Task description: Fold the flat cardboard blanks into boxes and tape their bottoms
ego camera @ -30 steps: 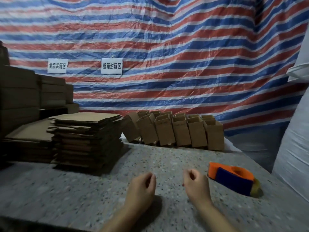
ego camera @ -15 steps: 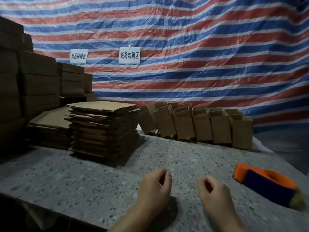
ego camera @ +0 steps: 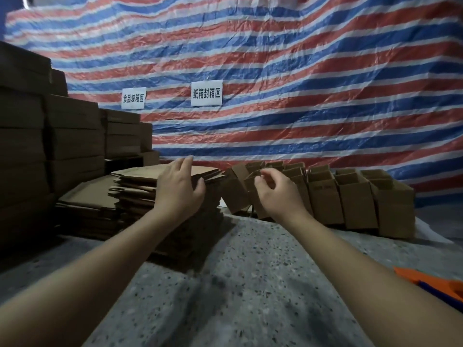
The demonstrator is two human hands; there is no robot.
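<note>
Both bare forearms reach forward over the grey speckled stone table (ego camera: 250, 284). Left hand (ego camera: 179, 189) is spread open, palm down, fingers on the near right corner of the top sheet of the tall stack of flat brown cardboard blanks (ego camera: 150, 194), thumb at the stack's edge; not clamped on anything. Right hand (ego camera: 278, 194) hangs in the air just right of the stack, fingers loosely curled and apart, holding nothing, in front of the row of small folded brown cardboard boxes (ego camera: 350, 196) standing open-topped along the table's far edge, leftmost ones tilted. Behind everything hangs a red, white and blue striped plastic tarp (ego camera: 300, 83) with two white paper signs (ego camera: 206, 93). Dark stacked cartons (ego camera: 50, 136) fill the left side, with a lower pile of flat cardboard sheets (ego camera: 87, 196) in front of them. An orange and blue tape dispenser (ego camera: 436, 284) is cut off at the right edge, well apart from both hands.
</note>
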